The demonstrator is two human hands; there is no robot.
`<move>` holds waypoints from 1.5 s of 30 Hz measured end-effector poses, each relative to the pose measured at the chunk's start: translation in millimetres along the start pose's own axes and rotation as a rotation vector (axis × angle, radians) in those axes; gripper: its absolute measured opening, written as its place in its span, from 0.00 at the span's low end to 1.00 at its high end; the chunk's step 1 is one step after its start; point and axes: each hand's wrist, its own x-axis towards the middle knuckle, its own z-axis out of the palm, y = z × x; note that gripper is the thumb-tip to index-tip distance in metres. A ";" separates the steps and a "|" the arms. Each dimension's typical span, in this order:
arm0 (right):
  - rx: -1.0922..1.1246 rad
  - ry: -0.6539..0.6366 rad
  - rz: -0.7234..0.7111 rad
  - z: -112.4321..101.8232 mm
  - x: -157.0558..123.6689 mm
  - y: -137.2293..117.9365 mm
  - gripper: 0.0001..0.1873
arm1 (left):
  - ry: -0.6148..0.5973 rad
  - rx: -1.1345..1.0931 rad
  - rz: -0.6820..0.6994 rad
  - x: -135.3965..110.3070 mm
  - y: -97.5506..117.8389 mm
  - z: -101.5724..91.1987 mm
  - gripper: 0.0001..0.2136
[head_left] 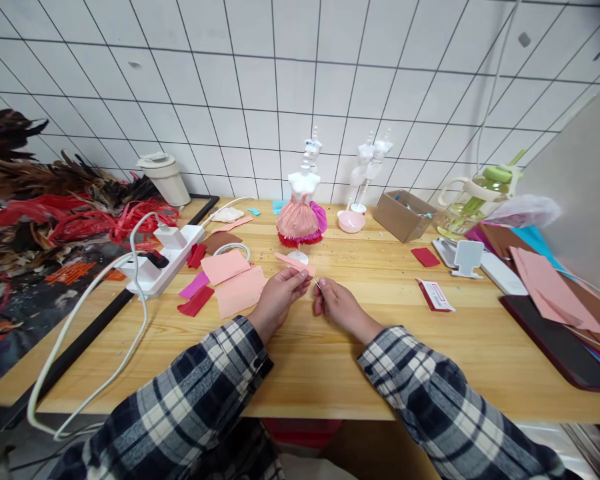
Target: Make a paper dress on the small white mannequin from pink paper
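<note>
In the middle of the table, my left hand (pixel 286 297) pinches a narrow strip of pink crepe paper (pixel 295 262). My right hand (pixel 341 305) is closed around a thin stick-like tool (pixel 317 283), its tip close to the strip's right end; its exact kind is too small to tell. Just beyond stands a small white mannequin (pixel 304 183) in a pink paper skirt (pixel 298 219) with red and magenta layers. Left of my left hand lie pink paper pieces (pixel 240 293), red paper scraps (pixel 196 302) and a roll of tape (pixel 245 249).
A white power strip (pixel 173 260) with looping cables lies at left, near a lidded cup (pixel 164 179) and dark feathers (pixel 10 157). At right are a pink bowl (pixel 351 221), a cardboard box (pixel 404 217), a green-lidded bottle (pixel 473 200), a phone stand (pixel 467 259) and stacked papers (pixel 555 293).
</note>
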 end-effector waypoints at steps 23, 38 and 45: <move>-0.120 0.066 -0.061 5.2 -1.9 -5.5 0.24 | 0.011 -0.028 0.024 -2.8 -0.8 1.7 0.15; -0.199 0.076 -0.057 4.9 -2.5 -8.0 0.24 | -0.018 -0.006 0.025 -1.7 -1.7 0.7 0.16; -0.216 0.071 -0.048 4.1 -3.1 -10.1 0.25 | -0.023 -0.008 0.018 -2.5 -0.4 1.6 0.16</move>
